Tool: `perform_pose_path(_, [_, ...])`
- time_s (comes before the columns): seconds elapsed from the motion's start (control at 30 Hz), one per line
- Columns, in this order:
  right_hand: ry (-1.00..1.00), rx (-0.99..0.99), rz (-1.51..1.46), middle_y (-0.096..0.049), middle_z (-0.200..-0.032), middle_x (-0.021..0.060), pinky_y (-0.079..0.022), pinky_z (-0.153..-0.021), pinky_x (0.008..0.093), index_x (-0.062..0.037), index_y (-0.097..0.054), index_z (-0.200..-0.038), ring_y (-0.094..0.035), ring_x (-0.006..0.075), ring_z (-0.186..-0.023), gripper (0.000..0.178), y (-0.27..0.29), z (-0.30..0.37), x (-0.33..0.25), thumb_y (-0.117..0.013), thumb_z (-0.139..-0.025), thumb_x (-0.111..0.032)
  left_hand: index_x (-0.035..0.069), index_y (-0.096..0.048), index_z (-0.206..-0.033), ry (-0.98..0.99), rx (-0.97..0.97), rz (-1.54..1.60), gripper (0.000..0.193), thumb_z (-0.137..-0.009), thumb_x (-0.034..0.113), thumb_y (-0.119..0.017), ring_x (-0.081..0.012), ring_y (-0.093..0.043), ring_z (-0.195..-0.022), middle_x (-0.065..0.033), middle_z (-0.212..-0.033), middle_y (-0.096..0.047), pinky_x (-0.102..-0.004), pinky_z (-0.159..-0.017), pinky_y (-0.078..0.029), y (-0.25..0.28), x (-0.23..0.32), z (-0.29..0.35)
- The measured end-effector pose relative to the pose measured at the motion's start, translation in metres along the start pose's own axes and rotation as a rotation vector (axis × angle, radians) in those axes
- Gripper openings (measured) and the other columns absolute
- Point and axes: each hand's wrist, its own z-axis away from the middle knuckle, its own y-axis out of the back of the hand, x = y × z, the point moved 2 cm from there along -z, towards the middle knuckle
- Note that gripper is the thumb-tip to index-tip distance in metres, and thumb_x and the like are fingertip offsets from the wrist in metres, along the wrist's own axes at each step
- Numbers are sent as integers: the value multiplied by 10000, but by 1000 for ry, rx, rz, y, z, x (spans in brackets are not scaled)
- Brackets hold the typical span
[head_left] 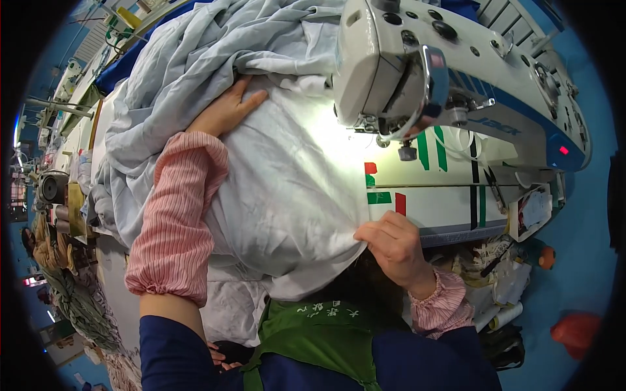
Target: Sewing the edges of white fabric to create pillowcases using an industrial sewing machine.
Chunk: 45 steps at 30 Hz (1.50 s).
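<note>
- Nearest, at six o'clock, we wore a green apron [316, 345] over dark blue sleeves [173, 352].
- At four o'clock our right hand [394, 244] pinched the edge of a pale cloth [293, 189] between thumb and fingers, its cuff pink and striped.
- That cloth filled the middle, lying fairly smooth on the white worktop [447, 207] and bunching into heavy folds from nine round to twelve o'clock; we could not tell whether its edge sat under the needle.
- Between ten and eleven o'clock our left hand [228, 107] lay flat on it, thumb spread away from the forefinger, the other fingers partly hidden.
- Toward three o'clock we had red and green tape strips [379, 197] stuck on the worktop.
- From twelve to three o'clock a white and blue sewing machine [450, 78] stood over the work, a lamp shining below.
- Farther off, we saw a red bag [577, 333] at four o'clock and piled garments [85, 313] at eight.
</note>
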Motion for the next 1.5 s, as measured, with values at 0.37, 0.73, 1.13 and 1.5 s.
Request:
perform_pose_path(0.37, [-14,-22,25,-646,-784,63,-485,-650,357,-49,-664,-855,-587,256,-724,234,5,-54,35,-657,-681,108,49,-355,-1490,-8,69,44,863,-890,661,-459,-330,-272,-1450,-217,-1540,-330,-318,-1189,-171,11,-13,-65])
perform_pose_path(0.73, [-107,-91,68,-664,-917,68,-516,-780,325,-55,-667,-943,-656,244,-873,187,-9,-61,86,-621,-794,49,-19,-475,-1383,-5,161,5,742,-939,575,-489,-351,-432,-1348,-239,-1393,-514,-334,-1130,-278,12,-26,-119])
perform_pose_path(1.13, [51,132,183,-592,-1194,170,-471,-939,458,-45,-655,-1101,-563,388,-1088,374,-11,67,-29,-661,-748,79,61,-634,-1109,-560,748,-145,263,-904,225,-617,-343,-631,-952,-159,-1066,-638,-418,-772,-517,-18,82,65])
perform_pose_path(1.5, [-210,-50,-39,-639,-1095,149,-523,-779,376,9,-671,-1010,-634,312,-912,245,-34,192,-85,-660,-779,88,11,-559,-1281,-89,326,364,516,-855,262,-709,-351,-607,-1080,-176,-1157,-638,-417,-928,-477,-216,40,277])
